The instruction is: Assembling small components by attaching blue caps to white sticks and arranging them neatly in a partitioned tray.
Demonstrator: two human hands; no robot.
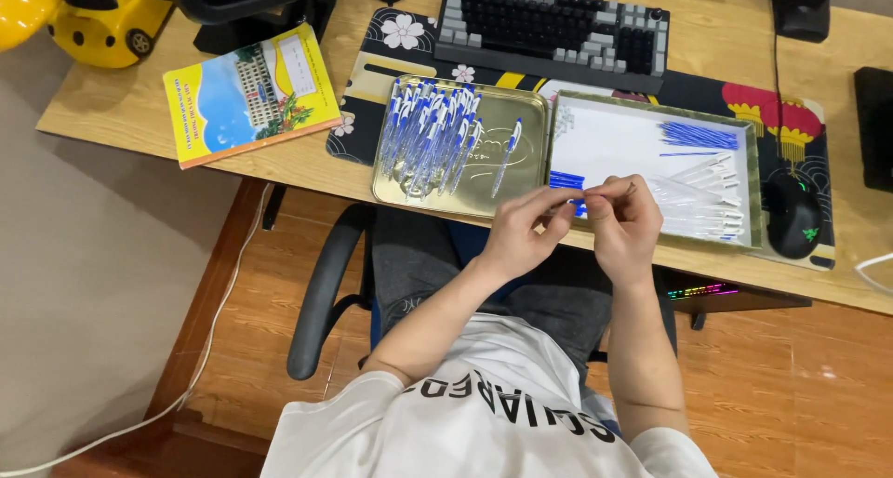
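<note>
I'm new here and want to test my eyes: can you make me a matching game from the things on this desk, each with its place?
Things:
1. heap of assembled pens
2. notebook
3. mouse
4. keyboard

Places:
A. far right of the desk mat
B. in the gold tray
C. back of the mat, behind both trays
D. on bare wood, left of the mat

Pairs: 1-B, 2-D, 3-A, 4-C

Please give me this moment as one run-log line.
left hand: pinching small blue part | right hand: pinching it too | pens in gold tray
</note>
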